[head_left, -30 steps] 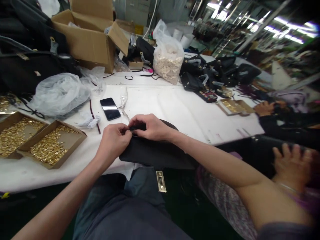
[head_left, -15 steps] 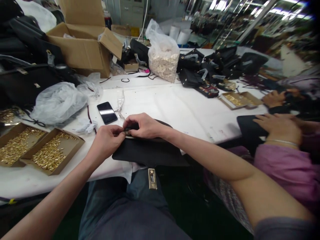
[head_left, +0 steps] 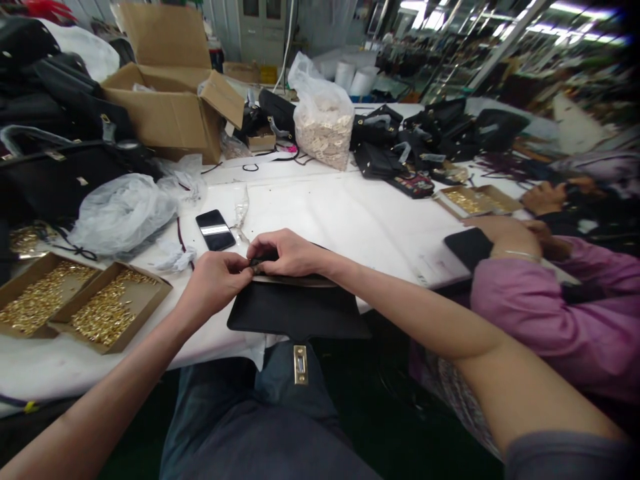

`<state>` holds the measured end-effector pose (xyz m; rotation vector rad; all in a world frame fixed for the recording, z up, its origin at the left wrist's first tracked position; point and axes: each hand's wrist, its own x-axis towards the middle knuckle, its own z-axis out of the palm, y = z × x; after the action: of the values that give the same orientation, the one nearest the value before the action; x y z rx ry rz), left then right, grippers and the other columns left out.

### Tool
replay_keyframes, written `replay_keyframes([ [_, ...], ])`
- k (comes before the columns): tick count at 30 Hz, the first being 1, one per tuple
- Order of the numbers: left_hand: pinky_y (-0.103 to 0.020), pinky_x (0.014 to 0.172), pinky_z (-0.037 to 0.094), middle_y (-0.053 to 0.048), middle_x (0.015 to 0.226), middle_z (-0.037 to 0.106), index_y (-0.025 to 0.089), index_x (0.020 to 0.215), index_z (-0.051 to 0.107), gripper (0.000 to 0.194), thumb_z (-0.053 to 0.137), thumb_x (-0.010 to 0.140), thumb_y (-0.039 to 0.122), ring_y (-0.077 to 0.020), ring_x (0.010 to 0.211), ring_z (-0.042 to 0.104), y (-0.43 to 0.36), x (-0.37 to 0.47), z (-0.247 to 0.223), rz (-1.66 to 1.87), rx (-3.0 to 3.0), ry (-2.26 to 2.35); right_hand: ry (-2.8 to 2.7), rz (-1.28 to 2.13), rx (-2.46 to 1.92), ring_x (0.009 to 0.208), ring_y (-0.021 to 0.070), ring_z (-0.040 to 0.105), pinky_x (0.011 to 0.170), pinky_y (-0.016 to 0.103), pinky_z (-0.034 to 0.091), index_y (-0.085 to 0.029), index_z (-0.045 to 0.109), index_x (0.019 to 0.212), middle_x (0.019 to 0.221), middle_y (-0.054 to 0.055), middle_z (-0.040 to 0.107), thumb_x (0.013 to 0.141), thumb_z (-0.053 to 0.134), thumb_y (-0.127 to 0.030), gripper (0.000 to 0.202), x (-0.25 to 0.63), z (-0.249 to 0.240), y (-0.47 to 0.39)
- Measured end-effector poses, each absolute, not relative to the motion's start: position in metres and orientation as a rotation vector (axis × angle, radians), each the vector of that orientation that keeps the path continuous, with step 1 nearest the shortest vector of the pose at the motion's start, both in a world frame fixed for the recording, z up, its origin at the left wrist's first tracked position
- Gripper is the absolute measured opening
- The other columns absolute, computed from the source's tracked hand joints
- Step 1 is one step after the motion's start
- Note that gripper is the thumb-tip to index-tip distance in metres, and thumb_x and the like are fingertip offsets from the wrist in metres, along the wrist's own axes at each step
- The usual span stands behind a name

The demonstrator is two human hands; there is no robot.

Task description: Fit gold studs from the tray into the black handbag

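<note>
Left hand (head_left: 216, 280): the fingers are closed, and the upper edge of a black bag (head_left: 300, 310) is pinched between thumb and fingertips.
Right hand (head_left: 289, 253): the same edge is gripped by curled fingers, just beside the left fingertips; the small part pinched there cannot be made out.
Place of the bag: it is held at the lower centre of the frame, over the near edge of the white tabletop (head_left: 320, 207).
Gold clasp (head_left: 300, 365): it is hung below the bag, seen against the jeans (head_left: 270, 380).
Phone (head_left: 215, 230): it is laid flat left of centre, near the left hand.
Gold pieces (head_left: 103, 313): they are heaped in a cardboard tray (head_left: 156, 291) at the left, with a second filled tray (head_left: 9, 293) touching it.
Plastic sheet (head_left: 125, 210): it is crumpled above the trays.
Cardboard box (head_left: 160, 120): it is stood open at the upper left.
Clear sack (head_left: 325, 123): it is filled with pale pieces, upper centre.
Pink sleeve (head_left: 545, 307): it is worn by a co-worker at the right.
</note>
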<state>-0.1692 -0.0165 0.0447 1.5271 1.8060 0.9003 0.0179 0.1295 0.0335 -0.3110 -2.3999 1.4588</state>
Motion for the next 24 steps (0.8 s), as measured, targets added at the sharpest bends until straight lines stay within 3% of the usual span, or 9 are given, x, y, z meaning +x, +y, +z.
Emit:
replay_keyframes([
  [11,-0.029,0.057,0.025,0.002,0.062,0.051,0.015,0.067,0.074,0.037,0.071,0.089,0.044,-0.0137,0.062,0.043,-0.012,-0.181,0.047,0.796,1.606,1.736,-2.388,1.531,-0.292,0.100,0.0176,0.076,0.095,0.031,0.059,-0.015,0.076,0.118,0.110,0.005,0.082,0.087,0.077,-0.014,0.031,0.019,0.035,0.129],
  [24,-0.029,0.055,0.029,0.000,0.059,0.054,0.014,0.065,0.073,0.033,0.069,0.081,0.042,-0.0141,0.062,0.048,-0.007,-0.180,0.042,0.857,1.582,1.771,-2.404,1.531,-0.331,0.100,0.0181,0.077,0.096,0.031,0.060,-0.017,0.076,0.117,0.111,0.004,0.082,0.087,0.076,-0.017,0.030,0.017,0.036,0.127],
])
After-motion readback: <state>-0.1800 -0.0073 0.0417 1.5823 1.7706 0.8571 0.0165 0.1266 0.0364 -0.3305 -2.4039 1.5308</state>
